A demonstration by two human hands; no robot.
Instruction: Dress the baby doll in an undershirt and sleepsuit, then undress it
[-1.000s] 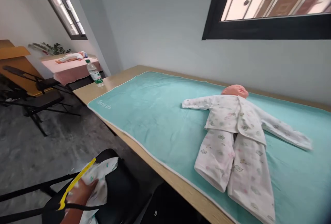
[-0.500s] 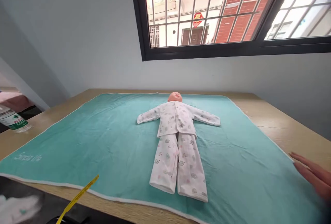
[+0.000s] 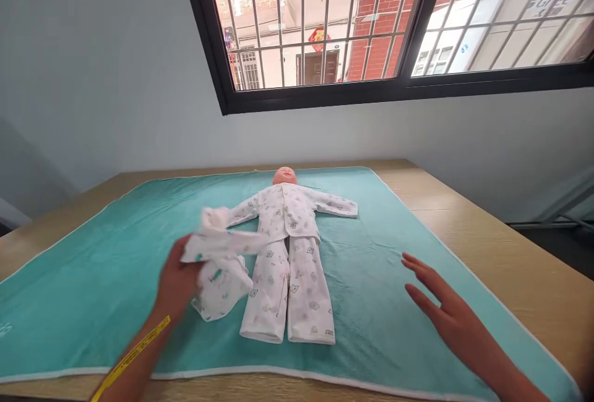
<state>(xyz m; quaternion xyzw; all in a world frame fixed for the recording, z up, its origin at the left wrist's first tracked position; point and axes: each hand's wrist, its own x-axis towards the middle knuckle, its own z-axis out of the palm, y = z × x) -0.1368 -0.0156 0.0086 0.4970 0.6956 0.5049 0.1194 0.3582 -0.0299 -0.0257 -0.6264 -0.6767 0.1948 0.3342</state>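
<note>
My left hand (image 3: 179, 269) is closed on a white cloth piece with small green prints (image 3: 223, 287), held crumpled above the mat. A strip-like part of it sticks out to the right, over the doll's clothes; its exact kind is unclear. A baby doll (image 3: 284, 175) lies face up, dressed in a white printed jacket (image 3: 288, 211) with the sleeves spread and matching trousers (image 3: 310, 294). To the right of the trousers, my right hand (image 3: 436, 294) hovers over the green mat (image 3: 371, 328), fingers apart and holding nothing.
The mat covers most of a wooden table (image 3: 452, 222), with bare wood along its right side. A yellow strip (image 3: 134, 355) runs along my left forearm. Behind the table stand a grey wall (image 3: 139, 80) and a barred window (image 3: 315, 25).
My left hand has come up from the lower left with the white cloth, now over the mat beside the doll. My right hand has moved inward from the right edge. The view has turned right.
</note>
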